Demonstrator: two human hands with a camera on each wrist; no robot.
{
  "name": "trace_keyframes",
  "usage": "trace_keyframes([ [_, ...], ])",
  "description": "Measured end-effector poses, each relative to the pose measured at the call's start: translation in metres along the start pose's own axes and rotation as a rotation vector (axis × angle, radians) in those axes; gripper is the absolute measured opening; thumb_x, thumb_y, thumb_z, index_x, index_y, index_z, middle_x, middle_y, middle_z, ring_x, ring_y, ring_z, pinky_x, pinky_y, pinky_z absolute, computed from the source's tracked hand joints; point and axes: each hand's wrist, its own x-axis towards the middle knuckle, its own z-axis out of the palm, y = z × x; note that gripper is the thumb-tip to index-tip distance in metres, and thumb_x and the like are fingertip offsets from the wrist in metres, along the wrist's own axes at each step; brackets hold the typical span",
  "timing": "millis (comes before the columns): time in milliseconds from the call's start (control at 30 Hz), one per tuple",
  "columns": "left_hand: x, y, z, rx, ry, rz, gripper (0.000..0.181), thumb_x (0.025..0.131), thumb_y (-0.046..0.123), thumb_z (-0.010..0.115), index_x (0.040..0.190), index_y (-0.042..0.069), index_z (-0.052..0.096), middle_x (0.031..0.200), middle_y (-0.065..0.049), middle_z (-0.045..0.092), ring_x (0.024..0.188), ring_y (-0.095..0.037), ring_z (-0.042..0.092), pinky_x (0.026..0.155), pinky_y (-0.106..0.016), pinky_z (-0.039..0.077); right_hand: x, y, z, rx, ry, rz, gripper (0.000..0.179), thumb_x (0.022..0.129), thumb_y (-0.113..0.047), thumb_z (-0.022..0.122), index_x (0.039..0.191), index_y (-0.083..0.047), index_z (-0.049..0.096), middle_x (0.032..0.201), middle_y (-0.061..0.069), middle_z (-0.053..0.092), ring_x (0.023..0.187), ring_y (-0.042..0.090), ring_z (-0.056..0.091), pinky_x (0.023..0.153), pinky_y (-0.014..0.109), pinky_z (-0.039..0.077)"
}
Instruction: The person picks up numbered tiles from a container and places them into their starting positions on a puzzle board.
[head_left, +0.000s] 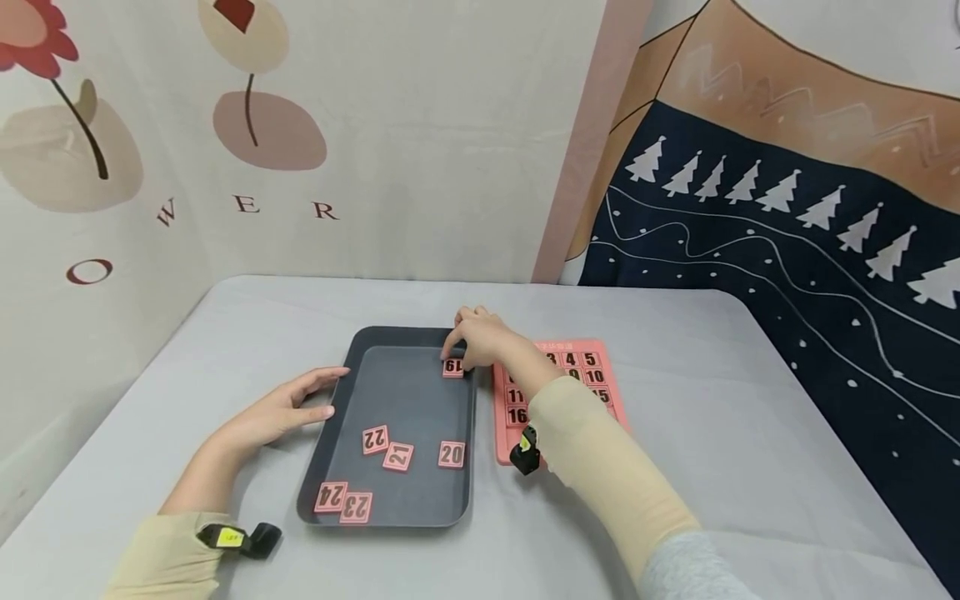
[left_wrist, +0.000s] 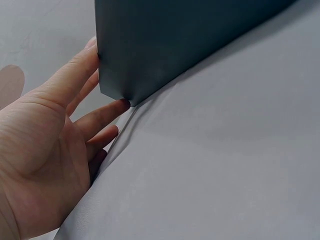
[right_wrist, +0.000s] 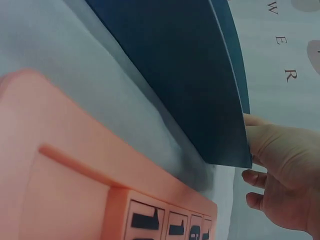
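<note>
A dark grey tray (head_left: 408, 392) holds several pink number tiles. At its far right corner my right hand (head_left: 483, 337) pinches the number 19 tile (head_left: 453, 372) between thumb and index finger. That tile and the fingertips are hidden behind the tray wall (right_wrist: 190, 85) in the right wrist view. My left hand (head_left: 277, 412) rests against the tray's left side, its fingers extended; in the left wrist view the fingertips of this hand (left_wrist: 55, 145) touch the tray's outer wall (left_wrist: 150, 50). Right of the tray lies a pink number board (head_left: 504, 446), partly covered by my right forearm.
Tiles 22 (head_left: 375, 439) and 21 (head_left: 398, 457) lie mid-tray, with 20 (head_left: 451, 454) to their right. Tiles 24 (head_left: 331, 497) and 23 (head_left: 356, 507) overlap at the near left corner. Numbered tiles sit in the board; a bare recess (right_wrist: 65, 195) shows at its near end.
</note>
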Motion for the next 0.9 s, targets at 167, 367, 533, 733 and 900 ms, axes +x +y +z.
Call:
trace_keyframes([
  [167,0.0012,0.0021,-0.0007,0.004,0.001,-0.003,0.058,0.095,0.014,0.061,0.146,0.006,0.036,0.146,-0.021,0.036,0.134,-0.041,0.027,0.095,-0.013,0.028,0.0016,-0.0009,0.0021,-0.010,0.022,0.002,0.031,0.080,-0.018,0.080,0.105,-0.035,0.074,0.134,0.004,0.043,0.118,0.022,0.036,0.098,0.040,0.032],
  [367,0.0011,0.0018,-0.0016,0.003,0.000,-0.001,0.058,0.094,0.014,0.062,0.146,0.006,0.036,0.147,-0.021,0.036,0.134,-0.042,0.027,0.095,-0.012,0.028,0.0024,-0.0009,0.0047,-0.010,0.036,-0.015,0.029,0.078,-0.022,0.081,0.104,-0.034,0.074,0.134,0.005,0.044,0.120,0.022,0.037,0.098,0.039,0.033],
  [533,0.0011,0.0006,-0.0008,-0.009,-0.006,0.001,0.058,0.094,0.014,0.062,0.145,0.006,0.037,0.146,-0.021,0.036,0.134,-0.041,0.027,0.094,-0.011,0.028,0.0015,-0.0001,0.0068,-0.022,0.036,-0.026,0.029,0.079,-0.027,0.080,0.106,-0.034,0.074,0.133,0.004,0.044,0.119,0.021,0.036,0.097,0.038,0.033],
  [733,0.0010,0.0014,-0.0002,-0.006,-0.005,0.002,0.057,0.094,0.014,0.061,0.145,0.006,0.037,0.146,-0.020,0.037,0.134,-0.041,0.027,0.095,-0.012,0.028,-0.0008,0.0010,0.0078,-0.042,0.077,-0.040,0.028,0.079,-0.035,0.079,0.107,-0.034,0.073,0.126,0.002,0.044,0.110,0.019,0.036,0.092,0.035,0.034],
  [900,0.0003,0.0020,-0.0001,0.003,-0.004,-0.003,0.058,0.094,0.015,0.062,0.146,0.007,0.037,0.147,-0.019,0.036,0.135,-0.040,0.027,0.096,-0.013,0.028,-0.0040,0.0013,0.0077,-0.079,0.135,-0.058,0.028,0.078,-0.039,0.079,0.104,-0.034,0.074,0.113,0.000,0.042,0.099,0.018,0.034,0.083,0.033,0.032],
])
